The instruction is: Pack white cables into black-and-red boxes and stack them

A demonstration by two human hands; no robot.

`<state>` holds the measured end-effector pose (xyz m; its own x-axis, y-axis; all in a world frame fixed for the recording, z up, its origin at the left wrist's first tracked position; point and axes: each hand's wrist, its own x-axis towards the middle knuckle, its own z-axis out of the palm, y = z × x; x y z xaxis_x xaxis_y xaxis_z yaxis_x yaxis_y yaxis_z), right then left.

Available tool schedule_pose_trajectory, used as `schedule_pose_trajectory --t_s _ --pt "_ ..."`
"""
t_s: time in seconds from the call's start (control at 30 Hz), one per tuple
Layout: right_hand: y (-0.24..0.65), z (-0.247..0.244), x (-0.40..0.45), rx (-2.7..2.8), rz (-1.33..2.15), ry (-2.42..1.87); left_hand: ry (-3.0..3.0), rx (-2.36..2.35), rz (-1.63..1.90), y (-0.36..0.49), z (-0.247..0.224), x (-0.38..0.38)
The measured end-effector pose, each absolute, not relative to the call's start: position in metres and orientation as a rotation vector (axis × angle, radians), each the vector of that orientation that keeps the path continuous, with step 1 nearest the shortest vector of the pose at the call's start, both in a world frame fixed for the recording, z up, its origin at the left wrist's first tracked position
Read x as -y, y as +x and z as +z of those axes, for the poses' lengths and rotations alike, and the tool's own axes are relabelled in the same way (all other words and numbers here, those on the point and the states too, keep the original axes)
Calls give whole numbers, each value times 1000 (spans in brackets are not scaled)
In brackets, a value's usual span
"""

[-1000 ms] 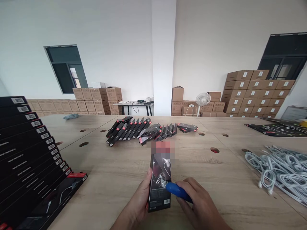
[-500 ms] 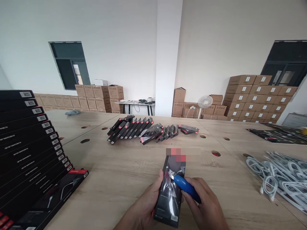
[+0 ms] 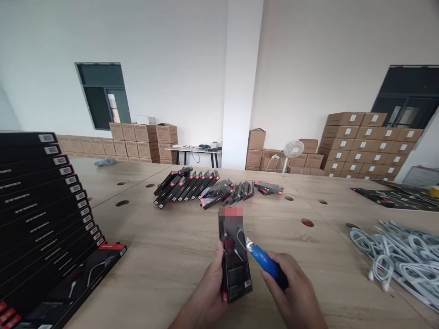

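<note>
My left hand (image 3: pixel 209 285) is closed around a narrow black box (image 3: pixel 235 265) with a red top end and a picture of a cable on its face. The box is tilted up above the table. In my right hand (image 3: pixel 291 288) is a blue utility knife (image 3: pixel 265 262), its silver tip pointing up and left. That tip sits just beside the right edge of the box; whether it touches is hard to make out. Part of the box's top is blurred by pixel blocks.
A tall stack of black boxes (image 3: pixel 44 219) stands at left. Several similar boxes (image 3: pixel 192 187) lie in a row across the wooden table (image 3: pixel 164 256). Coiled white cables (image 3: pixel 404 256) are heaped at right, near flat printed sheets (image 3: pixel 394 194). Round holes (image 3: pixel 307 223) dot the tabletop.
The box has shifted left and turned in my left hand. The knife tip, earlier over the front face of the box, is now at its right edge.
</note>
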<state>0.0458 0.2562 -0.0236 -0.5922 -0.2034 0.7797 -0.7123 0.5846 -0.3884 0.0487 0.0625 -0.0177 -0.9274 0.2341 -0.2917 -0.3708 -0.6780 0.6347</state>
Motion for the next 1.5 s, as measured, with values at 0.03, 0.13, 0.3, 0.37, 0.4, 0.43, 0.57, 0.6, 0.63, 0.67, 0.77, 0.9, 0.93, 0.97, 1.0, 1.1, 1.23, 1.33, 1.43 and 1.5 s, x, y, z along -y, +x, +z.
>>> schedule_pose_trajectory --t_s 0.03,0.13,0.3,0.37,0.4,0.43,0.57,0.6,0.63,0.67,0.77,0.9,0.93,0.97,1.0,1.1,1.23,1.33,1.43,1.5 --pt "44 -28 -254 2133 950 720 -194 -1018 2624 47 -18 -59" --pt "45 -35 -246 2222 1043 756 -59 -1038 2685 44 -22 -52" --pt "53 -37 -234 2386 1165 802 178 -1268 2828 41 -22 -47" --pt "53 -37 -232 2423 1181 782 282 -1318 2799 40 -17 -44" --pt "53 -37 -232 2435 1190 782 319 -1336 2782 41 -15 -42" --pt "53 -37 -231 2444 1199 786 346 -1348 2769 41 -14 -41" --pt "54 -37 -230 2464 1220 797 411 -1406 2728 43 -14 -41" --pt "55 -38 -228 2468 1235 764 426 -1430 2706 43 -16 -42" --pt "57 -38 -226 2471 1256 719 441 -1457 2679 43 -18 -43" --pt "58 -39 -224 2471 1281 664 451 -1487 2652 43 -21 -43" --pt "54 -38 -218 2451 1355 537 443 -1643 2572 43 -28 -44" --pt "29 -29 -233 2463 1390 197 524 -2049 2279 47 -33 -45" --pt "21 -27 -242 2481 1357 108 544 -2080 2239 49 -34 -46" --pt "15 -26 -252 2507 1313 45 544 -2045 2247 50 -34 -48" --pt "10 -26 -262 2547 1256 8 518 -1951 2299 50 -33 -49" --pt "3 -32 -287 2686 1057 -60 333 -1565 2448 50 -29 -51" --pt "4 -39 -300 2780 838 -127 10 -1251 2554 47 -22 -48" --pt "10 -31 -296 2762 784 -60 -146 -1092 2592 46 -22 -51" --pt "22 -21 -281 2635 926 263 -190 -1085 2518 48 -26 -61" --pt "32 -18 -268 2554 1015 489 -177 -1059 2460 50 -29 -69"
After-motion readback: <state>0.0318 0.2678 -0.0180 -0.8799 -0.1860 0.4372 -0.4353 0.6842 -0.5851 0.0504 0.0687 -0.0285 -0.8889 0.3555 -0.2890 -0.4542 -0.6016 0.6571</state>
